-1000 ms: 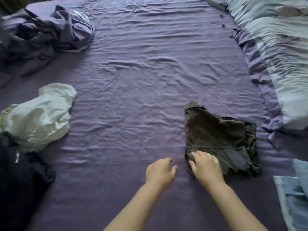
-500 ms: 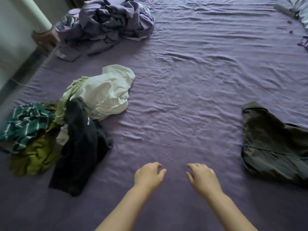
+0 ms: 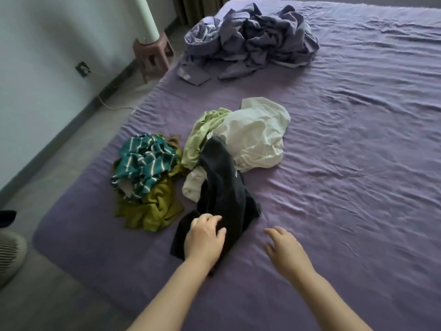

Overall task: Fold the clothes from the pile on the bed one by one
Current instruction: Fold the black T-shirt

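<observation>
Two hands reach: left hand (image 3: 204, 237) curls onto the crumpled black garment's (image 3: 223, 199) near end, long axis running far-right; right hand (image 3: 285, 247) released, just right.

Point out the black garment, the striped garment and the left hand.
black garment (image 3: 222, 187), head view, on its middle above the hand.
striped garment (image 3: 145, 163), head view, on its bunched centre.
left hand (image 3: 205, 237), head view, on the back of the hand.
</observation>
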`<state>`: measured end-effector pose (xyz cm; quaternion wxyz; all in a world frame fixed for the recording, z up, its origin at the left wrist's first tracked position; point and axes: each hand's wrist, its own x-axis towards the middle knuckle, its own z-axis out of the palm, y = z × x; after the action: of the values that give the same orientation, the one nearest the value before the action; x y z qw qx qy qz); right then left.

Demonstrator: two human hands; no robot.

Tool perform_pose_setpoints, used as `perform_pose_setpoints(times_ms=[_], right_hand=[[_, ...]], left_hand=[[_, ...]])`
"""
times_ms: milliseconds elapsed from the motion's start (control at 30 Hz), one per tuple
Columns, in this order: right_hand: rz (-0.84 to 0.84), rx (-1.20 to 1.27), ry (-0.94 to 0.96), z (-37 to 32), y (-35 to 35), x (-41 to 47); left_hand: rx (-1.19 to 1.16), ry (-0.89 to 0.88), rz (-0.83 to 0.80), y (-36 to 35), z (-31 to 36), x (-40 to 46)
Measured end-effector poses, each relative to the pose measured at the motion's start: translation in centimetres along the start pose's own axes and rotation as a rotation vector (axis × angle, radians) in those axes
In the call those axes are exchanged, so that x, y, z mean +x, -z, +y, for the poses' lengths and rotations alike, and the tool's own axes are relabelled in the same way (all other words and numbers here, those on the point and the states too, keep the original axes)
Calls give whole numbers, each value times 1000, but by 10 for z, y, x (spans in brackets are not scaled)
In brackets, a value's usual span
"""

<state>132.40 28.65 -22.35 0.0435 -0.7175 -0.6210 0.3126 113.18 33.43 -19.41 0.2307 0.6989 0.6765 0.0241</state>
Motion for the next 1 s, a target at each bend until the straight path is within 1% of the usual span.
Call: perform_pose_setpoints(times_ms=[100, 200, 233, 300, 333, 367, 467, 533, 600, 733, 833, 933, 1000], right_hand=[[71, 140, 18, -35, -9, 35], [155, 248, -2, -63, -16, 75], [183, 296, -8, -71, -19, 86], [220, 400, -50, -82, -23, 102], [228, 434, -89, -86, -24, 106], [234, 441, -121, -88, -24, 108], [303, 464, -126, -86, -15, 104], [342, 565, -107, -82, 2, 95], [369, 627, -79, -82, 25, 84], [414, 642, -1, -87, 76, 60], [367, 662, 0, -89, 115, 40], [319, 564, 58, -91, 156, 18], [345, 600, 116, -93, 193, 1]], left_hand=[[-44, 64, 67, 8, -28, 24], [-52, 212, -15, 6, -44, 50], [-34, 237, -40, 4, -49, 56], [-14, 221, -23, -1, -58, 67], [-54, 205, 1, -2, -62, 71], [-156, 201, 26, -2, -65, 73], [-529, 208, 83, 15, -70, 79], [-637, 152, 152, 38, -66, 82], [-655, 61, 201, 65, -57, 83], [-697, -129, 216, 126, -16, 83], [-712, -277, 106, 178, 29, 78], [-535, -442, -23, 227, 75, 70], [-455, -539, -80, 257, 109, 57]])
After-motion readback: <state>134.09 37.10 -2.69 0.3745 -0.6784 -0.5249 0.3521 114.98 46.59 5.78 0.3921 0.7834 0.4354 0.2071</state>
